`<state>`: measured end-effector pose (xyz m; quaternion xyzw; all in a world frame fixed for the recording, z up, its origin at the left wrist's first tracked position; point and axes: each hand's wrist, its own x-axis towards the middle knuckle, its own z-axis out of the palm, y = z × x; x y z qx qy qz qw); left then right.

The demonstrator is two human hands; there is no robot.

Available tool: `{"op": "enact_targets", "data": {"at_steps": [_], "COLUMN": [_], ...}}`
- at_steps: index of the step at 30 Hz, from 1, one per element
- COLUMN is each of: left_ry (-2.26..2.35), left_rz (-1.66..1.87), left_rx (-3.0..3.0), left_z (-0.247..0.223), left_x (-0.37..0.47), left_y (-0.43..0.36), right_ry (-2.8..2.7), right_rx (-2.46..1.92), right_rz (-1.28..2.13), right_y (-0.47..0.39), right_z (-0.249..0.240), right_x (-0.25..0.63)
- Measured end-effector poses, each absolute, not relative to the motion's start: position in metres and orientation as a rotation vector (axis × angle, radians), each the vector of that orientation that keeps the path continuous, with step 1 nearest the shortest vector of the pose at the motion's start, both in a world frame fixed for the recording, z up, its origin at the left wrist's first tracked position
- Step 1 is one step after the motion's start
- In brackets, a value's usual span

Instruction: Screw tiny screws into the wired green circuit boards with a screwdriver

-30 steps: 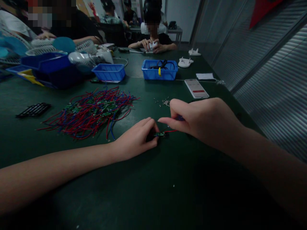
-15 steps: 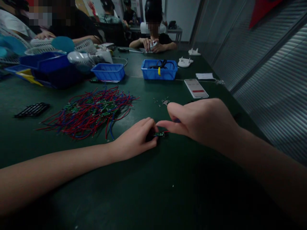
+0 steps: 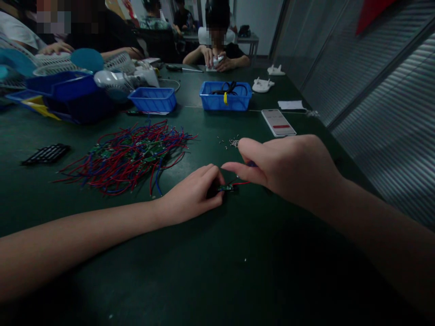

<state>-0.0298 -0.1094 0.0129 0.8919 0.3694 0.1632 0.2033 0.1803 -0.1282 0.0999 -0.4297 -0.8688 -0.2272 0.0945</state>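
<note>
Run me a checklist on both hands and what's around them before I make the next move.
1. Left hand at the small green circuit board, its fingers around one end: ok.
2. Red wire visible between the board and the right hand: ok.
3. Right hand's grip: cannot tell; something dark blue shows at its fingers, mostly hidden.
4. Board apart from the pile of wired boards: ok.
5. Small metal pieces contained: not ok; they lie loose on the table just beyond the right hand's fingers.
6. Left wrist free of the pile's nearest wire ends: cannot tell; they end very close to it.
</note>
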Motion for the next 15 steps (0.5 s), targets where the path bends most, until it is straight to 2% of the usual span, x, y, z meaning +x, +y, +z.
{"op": "enact_targets", "data": {"at_steps": [2, 5, 7, 13, 15], "left_ry": [1.033, 1.026, 1.026, 1.027, 1.011], "left_rz": [0.46, 0.445, 0.439, 0.414, 0.418], "left_rx": [2.486, 2.475, 2.465, 2.462, 2.465], "left_z": [0.015, 0.018, 0.019, 0.014, 0.013], "left_x": [-0.029, -0.028, -0.028, -0.03, -0.03], "left_y": [-0.11, -0.111, -0.111, -0.109, -0.108], "right_ry": [-2.592, -2.694, -2.754, -2.649, -2.63], "right_rx": [-1.297, -1.191, -1.147, -1.256, -1.258], "right_rz": [-0.573, -0.179, -0.089, -0.562, -0.548], "right_y": [-0.125, -0.122, -0.121, -0.126, -0.125], "right_z": [0.101, 0.106, 0.109, 0.107, 0.106], "right_x": [0.181, 0.184, 0.185, 0.184, 0.184]}}
